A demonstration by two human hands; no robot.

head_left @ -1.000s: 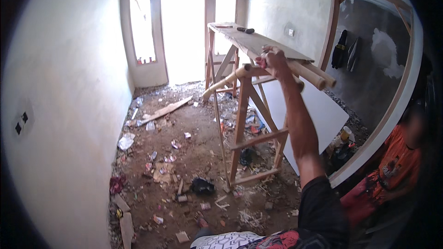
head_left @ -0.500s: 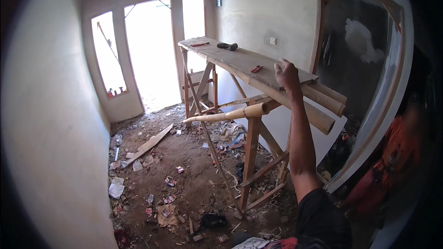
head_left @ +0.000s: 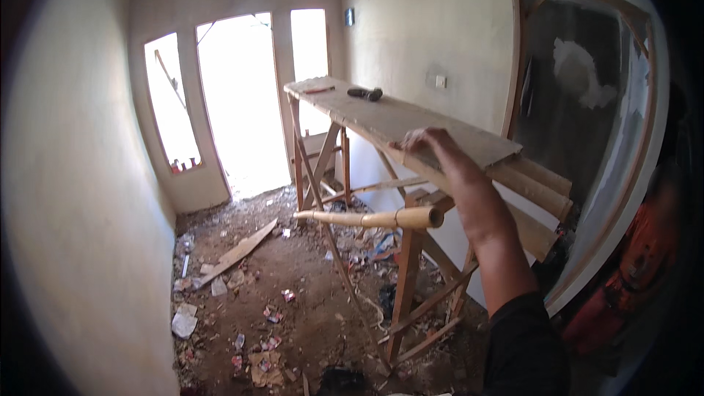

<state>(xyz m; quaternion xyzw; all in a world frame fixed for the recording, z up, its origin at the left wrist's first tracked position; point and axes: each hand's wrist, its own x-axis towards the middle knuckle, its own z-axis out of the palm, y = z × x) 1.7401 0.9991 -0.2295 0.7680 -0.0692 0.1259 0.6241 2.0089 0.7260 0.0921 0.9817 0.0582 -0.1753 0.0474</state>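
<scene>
My right hand (head_left: 424, 139) is at the near long edge of a raised plank platform (head_left: 447, 136), its fingers curled down and together. Whatever lies under the fingers is hidden; a small red item is not visible there now. Farther along the platform lie a black tool (head_left: 364, 94), its kind unclear, and a thin red tool (head_left: 319, 90). My left hand is out of view.
Bamboo poles (head_left: 539, 187) jut from the platform's near end. A lower bamboo pole (head_left: 367, 218) rests on the wooden trestle (head_left: 403, 286). Litter and a loose board (head_left: 238, 253) lie on the dirt floor. A person in orange (head_left: 634, 249) is at the right.
My right hand has moved left and toward the platform's edge, to where the small red item lay. That item has gone from sight. The view has shifted slightly.
</scene>
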